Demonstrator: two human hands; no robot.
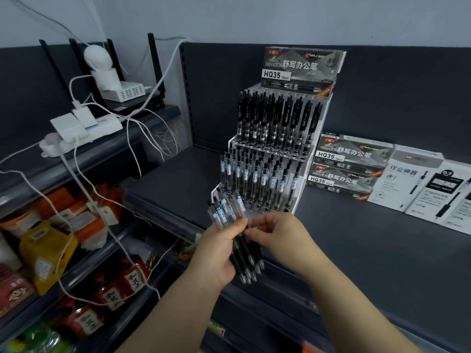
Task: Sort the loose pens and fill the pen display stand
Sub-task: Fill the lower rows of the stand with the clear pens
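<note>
Left hand (pixel 216 253) wraps a bundle of clear-barrelled click pens with black grips (pixel 246 263); fingers are curled round its middle, thumb laid across the top. Tips point down toward the person; clicker ends fan up toward the stand. Probably held this way to keep the stock together and facing one way while pens are drawn off singly.

Right hand (pixel 280 233) meets the bundle from the right; thumb and forefinger are closed in a pinch on the barrels just above the grips, other fingers loosely curled. Whether one pen or several are singled out cannot be told.

The bundle hangs in the air just in front of the tiered clear-and-white plastic pen display stand (pixel 300 194), above the front part of the dark grey shelf (pixel 356 250); it touches neither.

Upper tier is packed with upright black-bodied pens; lower tier holds clear pens with blue-white labels, like those in hand. The frontmost sockets look unfilled, though the clear plastic blurs there; judged the likely destination.

Bare shelf lies left of the stand and in front of it. On the right, two stacked grey pen boxes marked HQ35 (pixel 349 166) sit just beside the stand; flat white pen packs (pixel 428 189) lie further right. A white power strip with trailing cables (pixel 104 124) sits well apart on the left. Approach from the front and above looks freest; the standing clickers behind are a snag risk.
</note>
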